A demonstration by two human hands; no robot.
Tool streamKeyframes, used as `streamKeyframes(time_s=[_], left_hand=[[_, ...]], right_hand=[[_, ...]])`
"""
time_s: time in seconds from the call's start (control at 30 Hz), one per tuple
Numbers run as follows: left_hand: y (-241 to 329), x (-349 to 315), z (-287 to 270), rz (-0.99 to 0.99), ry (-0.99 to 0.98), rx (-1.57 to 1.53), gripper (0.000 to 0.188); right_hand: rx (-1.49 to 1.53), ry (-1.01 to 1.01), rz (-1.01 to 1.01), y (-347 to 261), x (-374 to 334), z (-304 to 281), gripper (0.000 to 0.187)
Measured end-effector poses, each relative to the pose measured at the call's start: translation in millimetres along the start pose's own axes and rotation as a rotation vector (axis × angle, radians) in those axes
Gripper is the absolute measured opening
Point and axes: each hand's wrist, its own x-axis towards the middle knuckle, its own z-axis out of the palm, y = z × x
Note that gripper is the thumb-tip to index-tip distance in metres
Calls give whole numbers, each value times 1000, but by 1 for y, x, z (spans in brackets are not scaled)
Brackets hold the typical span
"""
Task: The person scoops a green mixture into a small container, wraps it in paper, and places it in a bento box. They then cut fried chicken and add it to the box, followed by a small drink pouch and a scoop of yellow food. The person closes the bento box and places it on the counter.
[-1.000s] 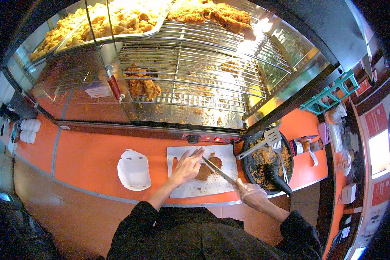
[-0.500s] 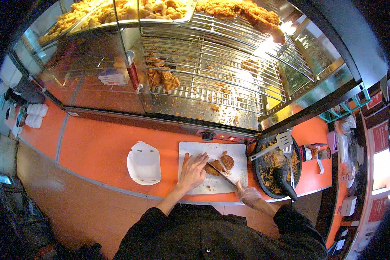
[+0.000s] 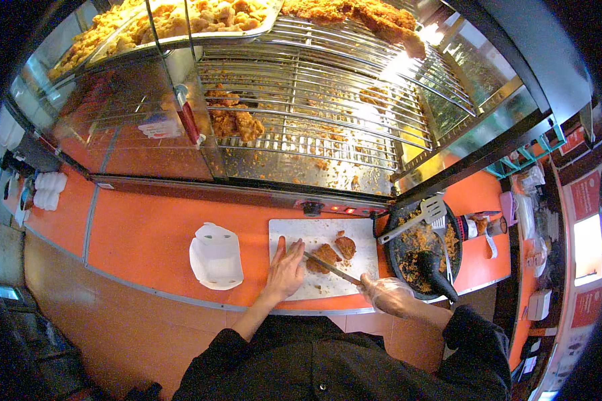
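Observation:
My right hand (image 3: 388, 296), in a clear plastic glove, grips a knife (image 3: 334, 268) by its handle. The blade slants up and left across the near side of a browned fried chicken piece (image 3: 324, 256). A smaller fried piece (image 3: 345, 245) lies just beyond it to the right. Both rest on a white cutting board (image 3: 361, 237) dotted with crumbs. My left hand (image 3: 286, 272) lies at the board's left part, fingers stretched out, its fingertips beside the blade's tip. Whether the fingers touch the blade I cannot tell.
An opened white takeaway box (image 3: 217, 257) stands left of the board. On the right, a dark round pan (image 3: 403, 271) holds crumbs, a slotted turner (image 3: 431, 208) and a black-handled utensil (image 3: 438, 279). Behind rises a glass warming cabinet (image 3: 147, 150) with racks (image 3: 301, 90) of fried food.
The blade has moved from between the chicken pieces to the near side of the larger one. My left hand has shifted slightly left and nearer. The whole view has shifted a little.

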Motion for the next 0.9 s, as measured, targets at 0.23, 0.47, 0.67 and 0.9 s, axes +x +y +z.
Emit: streamKeyframes(time_s=[0.23,0.47,0.67,0.9], left_hand=[[-2,-4,3,68,28,65,55],[-32,24,-7,5,48,-210,48],[-59,47,4,-84,153,197,46],[-27,-13,0,-141,143,293,41]], right_hand=[[-111,77,-165,40,51,48,45],[-367,386,-405,78,59,75,29],[35,253,38,101,13,92,42],[175,490,209,98,-13,120,42]])
